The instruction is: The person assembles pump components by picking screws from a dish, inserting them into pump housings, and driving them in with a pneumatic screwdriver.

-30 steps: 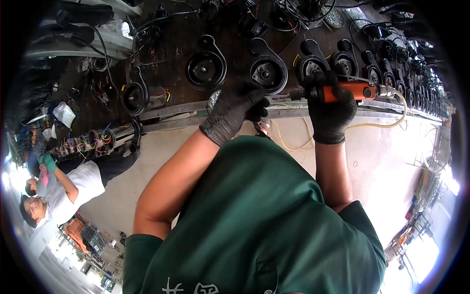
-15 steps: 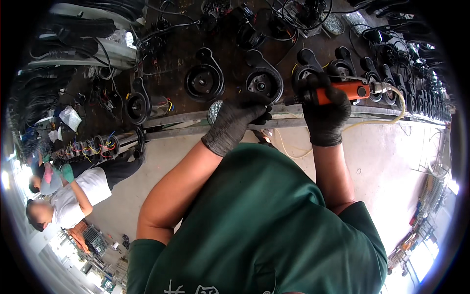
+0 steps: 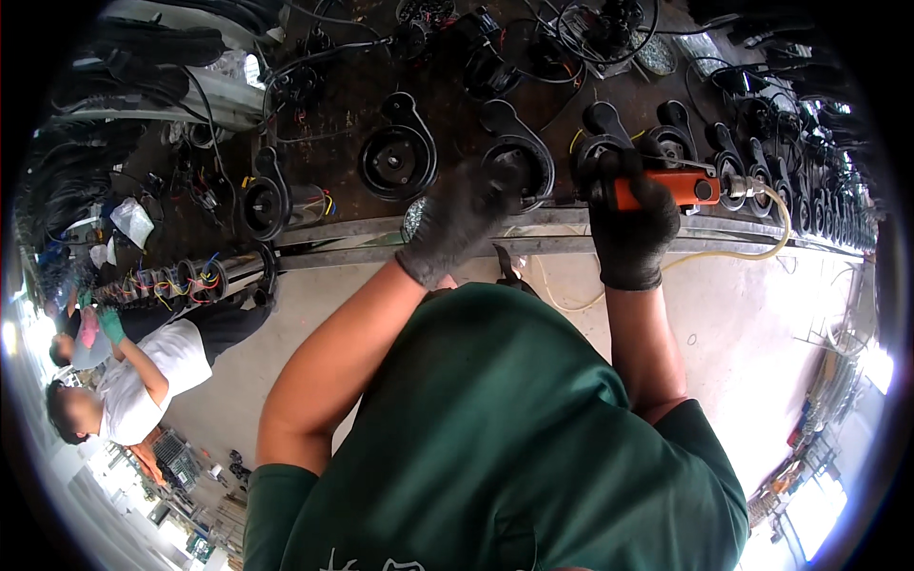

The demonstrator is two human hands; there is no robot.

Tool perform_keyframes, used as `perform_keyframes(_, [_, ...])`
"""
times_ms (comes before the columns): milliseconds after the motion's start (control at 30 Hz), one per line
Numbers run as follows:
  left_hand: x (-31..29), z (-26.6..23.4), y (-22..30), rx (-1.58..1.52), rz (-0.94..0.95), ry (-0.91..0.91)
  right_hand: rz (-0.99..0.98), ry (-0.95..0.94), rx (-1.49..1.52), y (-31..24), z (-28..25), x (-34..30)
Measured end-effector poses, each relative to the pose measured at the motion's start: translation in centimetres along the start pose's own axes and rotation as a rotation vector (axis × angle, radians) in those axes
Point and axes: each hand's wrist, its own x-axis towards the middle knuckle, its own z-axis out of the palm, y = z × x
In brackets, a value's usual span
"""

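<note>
My right hand (image 3: 633, 228), in a black glove, is wrapped round an orange air-powered driver (image 3: 681, 187) held level above the bench edge. A pale yellow air hose (image 3: 783, 214) runs from its rear end. My left hand (image 3: 466, 214), also gloved in black, is over the near side of a round black housing with a curved arm (image 3: 519, 128). The hand covers much of that housing's middle, and motion smears its fingers, so whether it holds anything is hidden. Left of it lies a similar black housing (image 3: 398, 162), open side up.
A row of similar housings (image 3: 728, 152) stretches right along the dark bench (image 3: 324, 152). Small metal parts fill a dish (image 3: 415, 219) by my left wrist and another dish (image 3: 655, 54) at the back. Black cables (image 3: 333, 52) lie across the bench. Another person (image 3: 157, 366) works at far left.
My left hand has moved up and slightly left, from the housing's near rim to over its middle. My right hand keeps the driver in nearly the same place.
</note>
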Motion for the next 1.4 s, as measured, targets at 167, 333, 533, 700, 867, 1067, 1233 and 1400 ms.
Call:
perform_keyframes(167, [4.5, -0.4, -6.4, 0.527, -0.055, 0.210, -0.010, -0.048, -0.159, 0.6, -1.5, 2.0])
perform_keyframes(333, [7.6, -0.2, -4.8, 0.463, -0.456, -0.167, -0.330, -0.194, -1.057, 1.6, -3.4, 4.0])
perform_keyframes(533, [8.1, -0.6, -3.9, 0.511, -0.495, -0.203, -0.145, -0.137, -0.499, 3.6, -1.6, 5.4])
perform_keyframes(700, [7.7, 0.0, -3.6, 0.566, -0.467, -0.178, -0.166, -0.099, -0.650, 4.5, -2.4, 5.7])
perform_keyframes(867, [7.3, -0.3, -4.4, 0.519, -0.424, -0.176, -0.227, -0.240, -0.827, 4.1, -0.3, 5.7])
perform_keyframes(1067, [7.6, -0.5, -5.1, 0.504, -0.381, -0.174, -0.269, -0.527, -1.032, 3.8, -1.7, 7.1])
perform_keyframes(1233, [7.8, -0.3, -5.5, 0.572, -0.337, -0.176, -0.489, -0.878, -1.383, 4.2, -2.1, 9.4])
perform_keyframes(1400, [7.2, 0.0, -5.8, 0.598, -0.300, -0.115, -0.904, -1.002, -1.843, 5.4, -0.3, 9.8])
